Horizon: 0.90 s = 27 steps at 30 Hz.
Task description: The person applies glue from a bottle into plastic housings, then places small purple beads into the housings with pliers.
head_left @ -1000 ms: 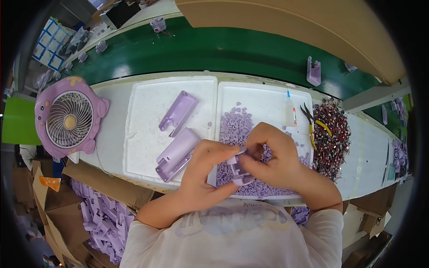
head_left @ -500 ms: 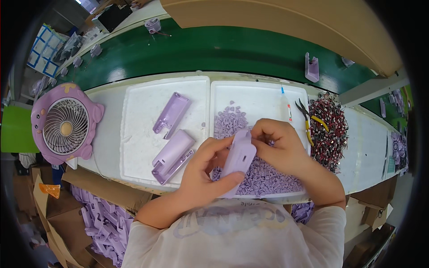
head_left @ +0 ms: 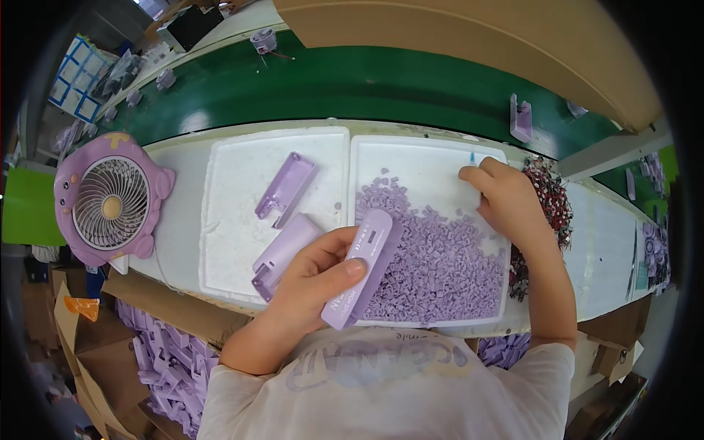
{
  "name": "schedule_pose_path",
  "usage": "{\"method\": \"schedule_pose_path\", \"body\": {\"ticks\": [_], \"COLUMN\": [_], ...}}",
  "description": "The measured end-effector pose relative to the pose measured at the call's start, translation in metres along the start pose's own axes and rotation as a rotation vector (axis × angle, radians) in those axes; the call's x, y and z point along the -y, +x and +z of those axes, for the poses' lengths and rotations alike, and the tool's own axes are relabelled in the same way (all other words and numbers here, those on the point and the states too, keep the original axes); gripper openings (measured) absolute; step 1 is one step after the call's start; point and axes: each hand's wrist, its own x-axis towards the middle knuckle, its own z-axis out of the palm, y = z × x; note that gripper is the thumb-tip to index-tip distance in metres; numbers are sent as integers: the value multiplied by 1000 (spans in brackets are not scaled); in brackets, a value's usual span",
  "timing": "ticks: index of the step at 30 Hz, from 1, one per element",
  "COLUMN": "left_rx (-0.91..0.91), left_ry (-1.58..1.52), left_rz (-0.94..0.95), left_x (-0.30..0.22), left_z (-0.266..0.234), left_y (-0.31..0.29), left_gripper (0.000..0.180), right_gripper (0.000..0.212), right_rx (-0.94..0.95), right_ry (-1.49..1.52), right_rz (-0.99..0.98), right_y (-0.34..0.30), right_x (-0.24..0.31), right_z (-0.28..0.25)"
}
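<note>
My left hand grips a long purple plastic housing with a small slot near its upper end. Its printed outer face is turned up, and it is tilted over the near left part of a white foam tray of small purple plastic pieces. At that tray's far right corner, the fingers of my right hand are curled closed over a slim white bottle; only its blue tip shows. Two more purple housings, an open shell and a closed-looking one, lie on the left foam tray.
A purple animal-shaped fan stands at the left. Red and black wired parts are heaped right of the trays. Behind runs a green belt carrying purple parts. A cardboard box of purple housings is below left.
My right hand has left the housing and moved far right onto the white bottle, covering the yellow-handled pliers. My left hand has lowered the housing leftward and turned its printed face up.
</note>
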Motion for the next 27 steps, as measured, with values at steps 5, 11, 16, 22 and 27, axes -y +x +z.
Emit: {"method": "schedule_pose_path", "body": {"ticks": [5, 11, 16, 22, 27], "left_rx": [27, -4, 16, 19, 16], "left_ry": [-16, 58, 63, 89, 108], "left_rz": [-29, -8, 1, 8, 4], "left_x": [-2, -5, -7, -10, -9], "left_z": [1, 13, 17, 20, 20], "left_y": [0, -2, -4, -4, -4], "left_gripper": [42, 43, 43, 45, 47], "right_gripper": [22, 20, 19, 18, 17], "right_rx": [-390, -467, -397, -414, -411], "right_ry": [740, 1059, 1092, 1093, 1079], "right_rz": [-44, -210, -133, -126, -122], "right_y": [-9, -6, -4, -2, -2], "right_x": [43, 76, 81, 83, 82], "right_z": [-34, -41, -46, -44, -45]}}
